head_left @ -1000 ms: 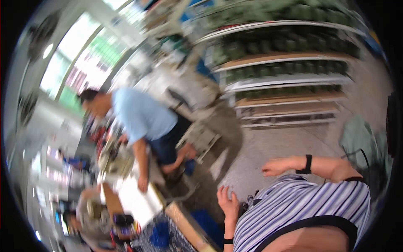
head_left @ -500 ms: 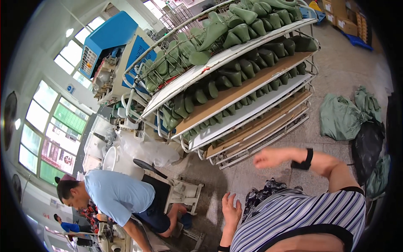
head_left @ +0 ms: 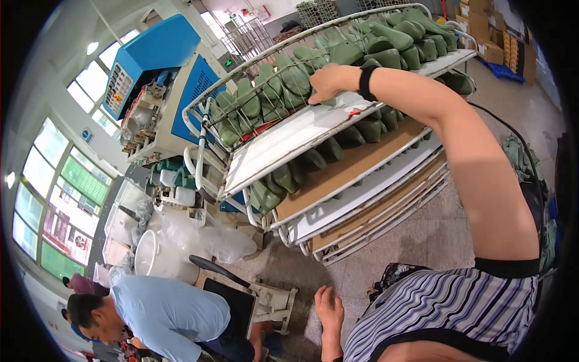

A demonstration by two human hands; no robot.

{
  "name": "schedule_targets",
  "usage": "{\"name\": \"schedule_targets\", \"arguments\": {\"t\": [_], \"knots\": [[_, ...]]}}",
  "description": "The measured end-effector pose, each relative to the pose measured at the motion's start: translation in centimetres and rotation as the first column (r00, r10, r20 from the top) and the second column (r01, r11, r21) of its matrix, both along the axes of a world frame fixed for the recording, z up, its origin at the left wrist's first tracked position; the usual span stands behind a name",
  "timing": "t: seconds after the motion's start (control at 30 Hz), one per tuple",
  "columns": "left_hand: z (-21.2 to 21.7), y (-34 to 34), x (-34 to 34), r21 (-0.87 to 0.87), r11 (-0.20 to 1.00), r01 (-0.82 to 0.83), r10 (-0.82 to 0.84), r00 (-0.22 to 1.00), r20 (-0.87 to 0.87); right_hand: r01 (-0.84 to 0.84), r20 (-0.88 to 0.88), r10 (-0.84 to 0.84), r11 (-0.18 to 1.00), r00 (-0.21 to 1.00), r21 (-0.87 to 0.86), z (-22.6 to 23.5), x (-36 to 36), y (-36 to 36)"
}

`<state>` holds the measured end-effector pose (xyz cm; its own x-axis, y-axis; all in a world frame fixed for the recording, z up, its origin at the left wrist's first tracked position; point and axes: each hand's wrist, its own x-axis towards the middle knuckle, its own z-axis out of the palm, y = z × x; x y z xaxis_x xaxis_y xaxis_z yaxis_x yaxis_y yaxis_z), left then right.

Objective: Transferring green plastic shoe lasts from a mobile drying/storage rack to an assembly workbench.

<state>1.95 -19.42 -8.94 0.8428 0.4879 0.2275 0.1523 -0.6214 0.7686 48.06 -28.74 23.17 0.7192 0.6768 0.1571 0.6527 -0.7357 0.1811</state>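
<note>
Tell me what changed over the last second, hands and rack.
The right hand rose from in front of the body to the top shelf of the white wire rack and now rests on the green plastic shoe lasts; a grip is unclear. The left hand stayed low, empty.

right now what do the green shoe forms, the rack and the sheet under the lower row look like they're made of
Shoe forms: likely hard plastic, smooth with a dull sheen, all the same moulded green. Rack: seemingly metal tube and wire, painted white, thin bent rails. Sheet: looks like cardboard or thin board, flat, matte brown. The right hand rests on the top row.
</note>
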Motion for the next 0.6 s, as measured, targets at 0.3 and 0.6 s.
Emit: {"name": "schedule_targets", "arguments": {"t": [0.3,0.6], "knots": [[0.3,2.8,2.9,-0.094,0.987,-0.133,0.142,0.986,0.091,0.1,-0.412,-0.033,0.985,0.911,0.143,-0.1,3.9,0.4],[10.5,1.9,13.8,-0.1,0.994,0.049,-0.019,0.961,0.277,0.197,-0.397,0.343,0.492,0.851,0.848,3.6,0.8,-17.9]]}}
